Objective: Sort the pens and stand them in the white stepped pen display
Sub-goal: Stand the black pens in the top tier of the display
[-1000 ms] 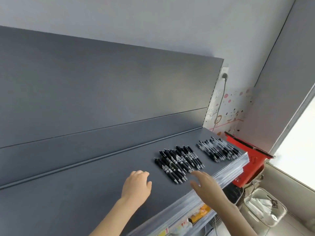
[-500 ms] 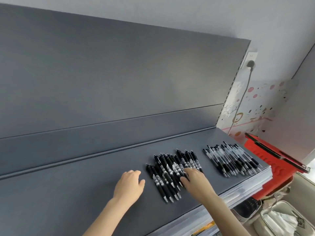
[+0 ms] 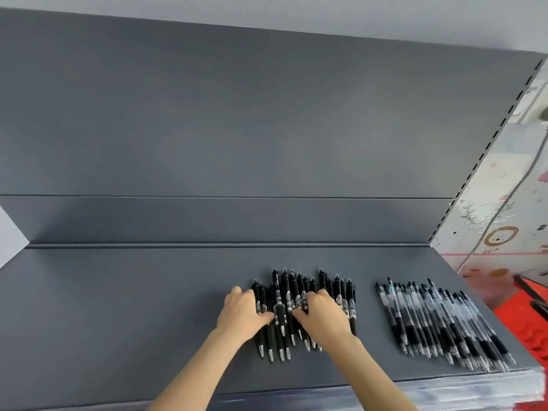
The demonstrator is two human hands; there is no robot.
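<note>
Left hand (image 3: 241, 311), alongside moments ago, joins right hand (image 3: 321, 315) on black pens (image 3: 286, 292) on shelf (image 3: 118, 307); both curl round them. Gathering begun; display unseen.

Grey shelf (image 3: 118, 315), grey back panel (image 3: 237, 114), pale wall (image 3: 296, 10) (patterned rightward)

Black pens (image 3: 284, 295) lie flat, tips nearward, bunched between left hand (image 3: 241, 310) and right hand (image 3: 321, 314); clear-barrelled pens (image 3: 439, 321) fan out well right of the latter.
</note>
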